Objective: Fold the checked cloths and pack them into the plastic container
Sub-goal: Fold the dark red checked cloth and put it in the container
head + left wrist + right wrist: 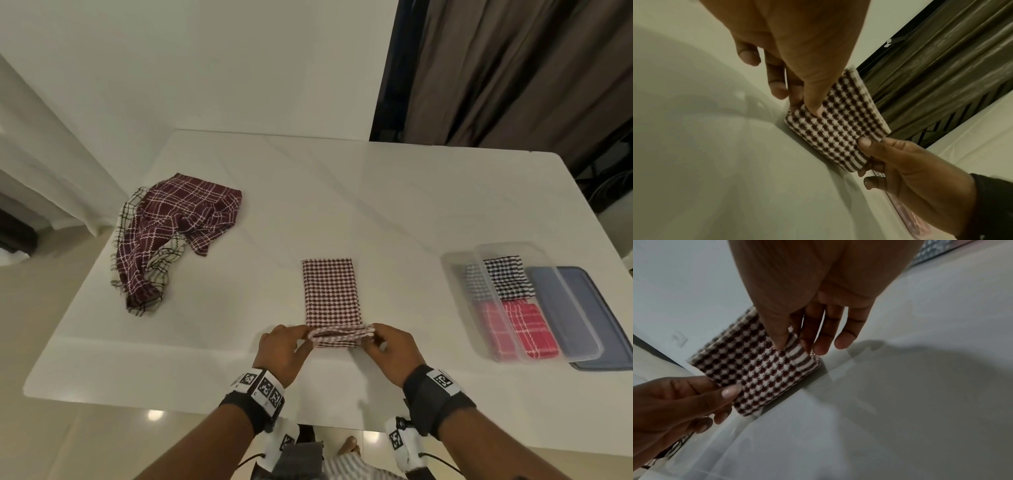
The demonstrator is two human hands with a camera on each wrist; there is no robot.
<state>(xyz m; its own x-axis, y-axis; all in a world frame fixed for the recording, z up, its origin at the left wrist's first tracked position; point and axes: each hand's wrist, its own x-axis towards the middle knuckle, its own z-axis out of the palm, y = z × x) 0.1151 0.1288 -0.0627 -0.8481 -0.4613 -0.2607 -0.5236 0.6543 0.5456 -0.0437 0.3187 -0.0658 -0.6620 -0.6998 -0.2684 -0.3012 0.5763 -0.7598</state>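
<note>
Evidently both hands (279, 353) (394, 356) on woven cloth (330, 294)

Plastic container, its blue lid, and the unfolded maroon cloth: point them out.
plastic container (460, 274), head view, near left wall.
blue lid (596, 308), head view, flat top.
maroon cloth (178, 212), head view, crumpled middle.

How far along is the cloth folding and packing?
Done: two folded cloths, a black-checked one and a pink one, lie in the plastic container. In hand: the left hand and right hand pinch the near end of the maroon-checked cloth, lifting it into a fold. Left: the crumpled pile at the far left, unfolded.
</note>
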